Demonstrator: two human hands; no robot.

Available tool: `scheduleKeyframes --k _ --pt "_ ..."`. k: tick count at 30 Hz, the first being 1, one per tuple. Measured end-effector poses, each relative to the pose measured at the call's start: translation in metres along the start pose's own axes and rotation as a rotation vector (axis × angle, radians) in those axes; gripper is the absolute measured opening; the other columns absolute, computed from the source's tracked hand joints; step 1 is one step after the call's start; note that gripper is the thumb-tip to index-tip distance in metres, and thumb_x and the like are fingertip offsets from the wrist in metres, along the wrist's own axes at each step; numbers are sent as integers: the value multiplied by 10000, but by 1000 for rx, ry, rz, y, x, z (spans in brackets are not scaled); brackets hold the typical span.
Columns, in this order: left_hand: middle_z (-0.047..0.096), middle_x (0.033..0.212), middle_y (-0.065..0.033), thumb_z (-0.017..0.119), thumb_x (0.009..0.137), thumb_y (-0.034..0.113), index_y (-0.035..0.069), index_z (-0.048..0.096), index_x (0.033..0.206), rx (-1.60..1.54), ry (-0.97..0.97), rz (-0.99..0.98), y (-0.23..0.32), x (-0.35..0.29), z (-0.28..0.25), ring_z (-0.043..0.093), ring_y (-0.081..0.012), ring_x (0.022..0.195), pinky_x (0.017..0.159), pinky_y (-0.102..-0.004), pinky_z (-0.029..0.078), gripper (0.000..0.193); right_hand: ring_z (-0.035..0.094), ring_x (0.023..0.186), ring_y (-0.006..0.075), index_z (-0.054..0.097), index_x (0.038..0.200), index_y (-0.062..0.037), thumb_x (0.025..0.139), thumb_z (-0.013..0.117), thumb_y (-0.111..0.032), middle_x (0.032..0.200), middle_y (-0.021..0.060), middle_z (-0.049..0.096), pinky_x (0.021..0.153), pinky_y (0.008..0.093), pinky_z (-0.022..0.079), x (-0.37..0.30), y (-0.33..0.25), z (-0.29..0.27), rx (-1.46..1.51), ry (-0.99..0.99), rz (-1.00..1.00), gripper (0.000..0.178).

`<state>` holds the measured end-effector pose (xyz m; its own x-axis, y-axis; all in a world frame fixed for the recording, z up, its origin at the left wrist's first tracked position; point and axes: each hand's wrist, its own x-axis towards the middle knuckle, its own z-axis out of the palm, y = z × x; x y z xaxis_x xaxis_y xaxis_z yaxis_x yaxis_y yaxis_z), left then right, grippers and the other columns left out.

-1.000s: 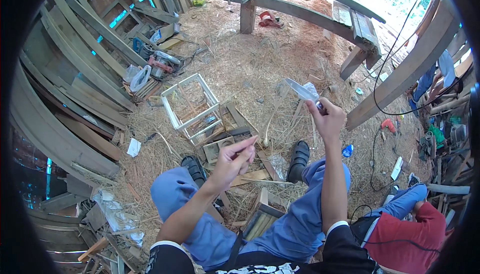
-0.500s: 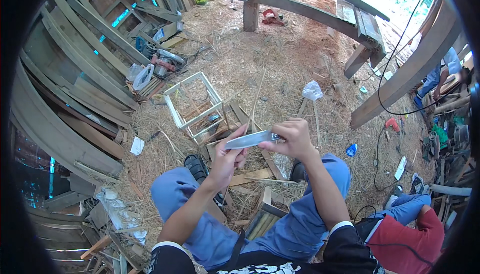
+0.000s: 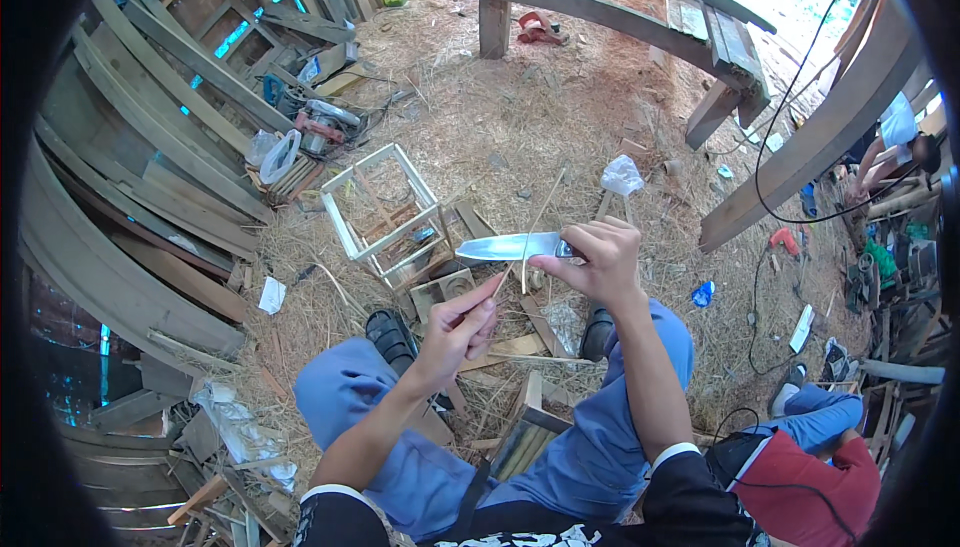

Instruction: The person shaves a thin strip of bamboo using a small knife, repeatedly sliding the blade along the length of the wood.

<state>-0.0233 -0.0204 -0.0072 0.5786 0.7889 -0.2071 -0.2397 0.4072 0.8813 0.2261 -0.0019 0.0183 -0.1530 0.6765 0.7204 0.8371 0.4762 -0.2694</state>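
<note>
One knife (image 3: 508, 247) in the right hand (image 3: 598, 257) has moved beyond the left hand (image 3: 455, 339).

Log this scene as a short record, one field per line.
Left hand: pinching a thin pale strip
Right hand: gripping a knife, blade pointing left
Blade and strip: they meet in the picture; actual contact cannot be told
Beyond the left hand: open box-shaped frame on the floor
Beyond the right hand: crumpled clear plastic bag
Farther off: wooden bench
Other people: one in a red top, lower right; another at far right
</note>
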Motion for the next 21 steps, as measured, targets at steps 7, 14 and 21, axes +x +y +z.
scheduleKeyframes --k 7,14,21 --pt "399 742 56 532 1035 122 92 520 1441 8 49 -18 -10 -19 -28 301 -23 579 460 -188 277 407 524 429 153 685 701 -81 795 800 -468 490 47 528 445 332 369 -7 57 -34 -227 255 560 414" --pt "434 743 48 547 1033 170 94 521 1439 13 180 -13 0 -11 -35 318 -10 551 450 -189 280 414 503 431 195 620 658 -71 796 807 -438 485 57 493 459 356 368 -19 34 -29 -214 87 455 435" --pt "465 732 55 550 1028 209 59 522 1421 73 166 -42 10 10 -14 321 -1 527 433 -176 252 422 571 457 173 657 743 -85 783 825 -422 517 50 555 470 327 418 -4 0 7 66 37 463 378"
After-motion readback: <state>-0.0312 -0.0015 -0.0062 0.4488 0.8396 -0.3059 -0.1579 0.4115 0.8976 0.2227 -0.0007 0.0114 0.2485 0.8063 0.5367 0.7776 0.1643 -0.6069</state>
